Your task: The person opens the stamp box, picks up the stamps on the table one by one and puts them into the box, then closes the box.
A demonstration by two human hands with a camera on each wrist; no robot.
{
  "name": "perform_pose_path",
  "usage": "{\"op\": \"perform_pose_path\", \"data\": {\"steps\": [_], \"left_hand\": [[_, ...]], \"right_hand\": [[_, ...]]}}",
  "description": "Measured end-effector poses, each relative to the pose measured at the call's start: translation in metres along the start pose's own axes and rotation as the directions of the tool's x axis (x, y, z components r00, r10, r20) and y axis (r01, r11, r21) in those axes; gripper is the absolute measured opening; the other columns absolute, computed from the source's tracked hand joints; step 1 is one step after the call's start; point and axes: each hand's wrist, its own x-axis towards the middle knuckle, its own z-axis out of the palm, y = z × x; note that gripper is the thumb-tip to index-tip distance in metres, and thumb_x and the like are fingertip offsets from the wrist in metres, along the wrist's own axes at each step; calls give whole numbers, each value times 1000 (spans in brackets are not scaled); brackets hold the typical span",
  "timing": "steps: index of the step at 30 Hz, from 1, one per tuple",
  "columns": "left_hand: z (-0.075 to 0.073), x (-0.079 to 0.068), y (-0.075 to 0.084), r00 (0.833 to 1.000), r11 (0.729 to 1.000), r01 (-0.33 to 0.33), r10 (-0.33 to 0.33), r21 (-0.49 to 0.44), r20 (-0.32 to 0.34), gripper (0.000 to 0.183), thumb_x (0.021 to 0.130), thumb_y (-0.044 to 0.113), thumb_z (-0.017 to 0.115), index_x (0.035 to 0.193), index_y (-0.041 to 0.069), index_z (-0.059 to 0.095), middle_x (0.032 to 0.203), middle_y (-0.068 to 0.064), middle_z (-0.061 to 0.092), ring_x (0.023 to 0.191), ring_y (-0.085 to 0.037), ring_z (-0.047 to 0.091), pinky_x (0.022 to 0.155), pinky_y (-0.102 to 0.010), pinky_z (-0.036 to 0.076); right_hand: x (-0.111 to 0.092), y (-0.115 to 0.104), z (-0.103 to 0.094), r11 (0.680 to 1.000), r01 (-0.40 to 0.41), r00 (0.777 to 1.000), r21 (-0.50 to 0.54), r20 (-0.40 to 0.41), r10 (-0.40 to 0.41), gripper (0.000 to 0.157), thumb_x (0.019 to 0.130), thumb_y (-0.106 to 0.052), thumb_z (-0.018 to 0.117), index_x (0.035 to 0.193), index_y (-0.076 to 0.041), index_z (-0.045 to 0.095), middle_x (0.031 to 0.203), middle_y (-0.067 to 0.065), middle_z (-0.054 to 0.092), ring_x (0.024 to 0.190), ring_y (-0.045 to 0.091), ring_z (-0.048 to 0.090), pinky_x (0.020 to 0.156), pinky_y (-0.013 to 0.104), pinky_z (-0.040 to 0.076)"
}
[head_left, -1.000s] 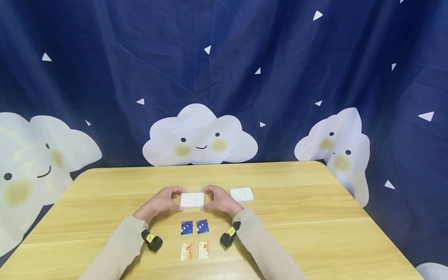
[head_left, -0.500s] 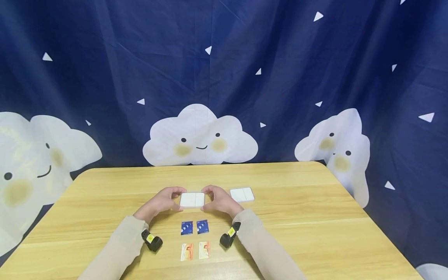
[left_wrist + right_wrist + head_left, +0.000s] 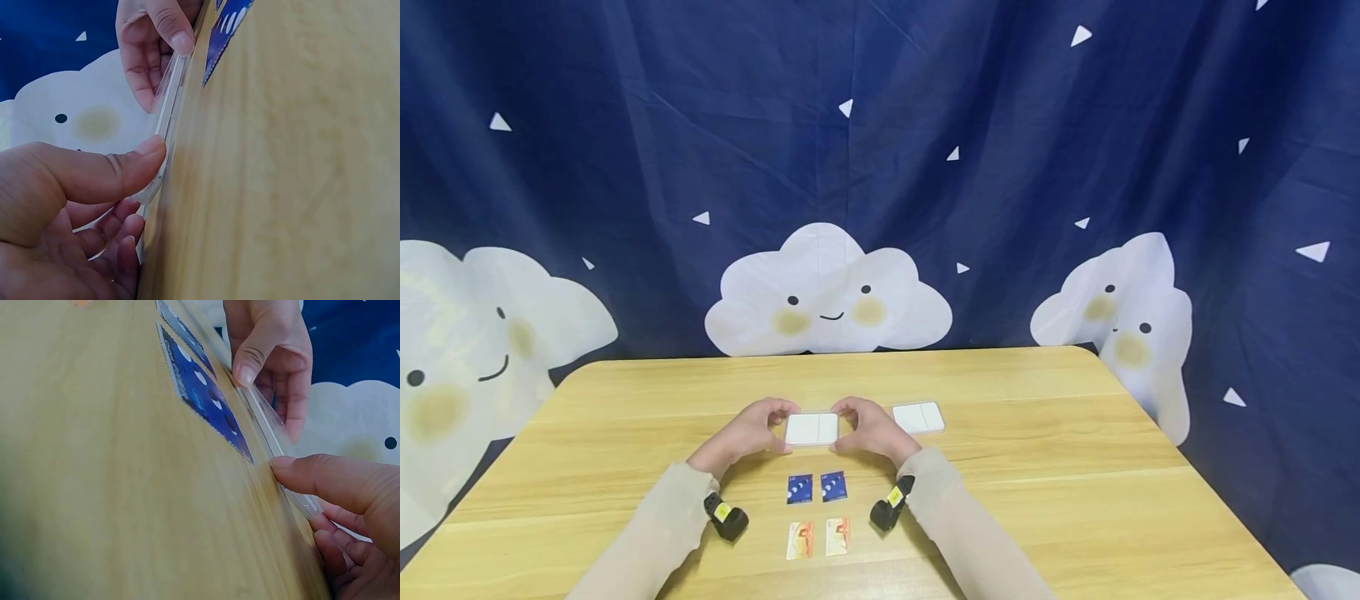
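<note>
A flat clear plastic case (image 3: 812,428) with a white, two-part insert lies low over the table between both hands. My left hand (image 3: 748,429) grips its left end, thumb on the near edge and fingers at the far side. At the opposite end my right hand (image 3: 874,429) pinches the case the same way. Seen edge-on in the left wrist view, the case (image 3: 169,112) shows clear layers around a thin white sheet. Two blue stamps (image 3: 800,489) with toothed edges and pale moon shapes lie nearer to me, and two orange-and-cream stamps (image 3: 801,540) lie below them.
A second clear case (image 3: 918,417) with a white insert lies just right of my right hand. All of this is on a light wooden table (image 3: 1075,467). Behind its far edge hangs a dark blue curtain (image 3: 895,183) with cloud faces.
</note>
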Motion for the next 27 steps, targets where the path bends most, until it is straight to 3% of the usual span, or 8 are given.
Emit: {"op": "perform_pose_path", "data": {"steps": [10, 17, 27], "left_hand": [[-1, -1, 0, 1000, 1000, -7, 7, 7, -2, 55, 62, -7, 80, 112, 7, 63, 120, -12, 59, 115, -34, 48, 101, -59, 32], [-1, 0, -2, 1000, 1000, 10, -10, 3, 24, 60, 63, -3, 80, 119, 7, 61, 125, -14, 56, 119, -35, 47, 103, -61, 27], [0, -1, 1, 1000, 1000, 1, -2, 24, 24, 60, 61, -2, 82, 118, 5, 62, 122, -14, 58, 115, -34, 48, 102, -60, 29]], "right_hand": [[-1, -1, 0, 1000, -9, 1000, -3, 5, 9, 56, 63, -9, 84, 113, -11, 60, 105, -1, 60, 101, 20, 51, 95, 41, 41], [-1, 0, 0, 1000, 0, 1000, 10, 13, 0, 53, 64, -9, 83, 112, -11, 60, 106, 0, 60, 101, 20, 51, 95, 42, 40], [-2, -1, 0, 999, 7, 1000, 39, 18, -8, 54, 64, -6, 83, 113, -8, 59, 104, 3, 60, 97, 20, 51, 92, 42, 41]]}}
